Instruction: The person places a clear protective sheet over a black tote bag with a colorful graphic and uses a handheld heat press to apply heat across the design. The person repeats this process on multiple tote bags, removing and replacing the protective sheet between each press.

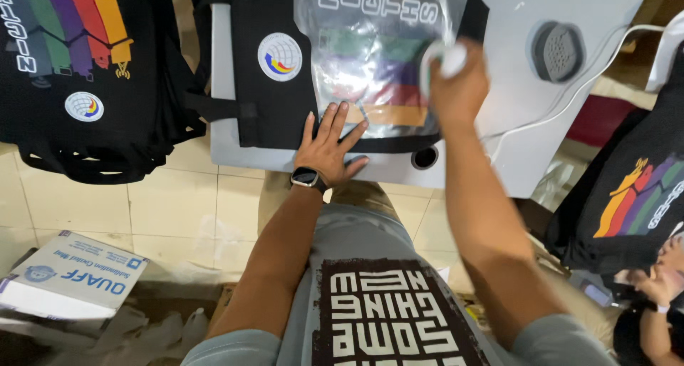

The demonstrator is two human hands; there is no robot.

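Left hand point(329, 149) flat (fingers spread) on black shirt point(274, 117); right hand point(456, 88) grips white pad point(450, 58).

black matt cloth shirt point(274, 102) is lying soft | clear glossy plastic transfer film point(374, 60) is catching glare, crinkled | grey smooth painted metal press plate point(385, 168) is showing a dull sheen | cream glazed floor tiles point(178, 209) are looking smooth

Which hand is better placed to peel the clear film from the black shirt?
Probably the left hand: it lies flat and free at the clear film's lower edge on the black shirt. The right hand already grips a white round object.
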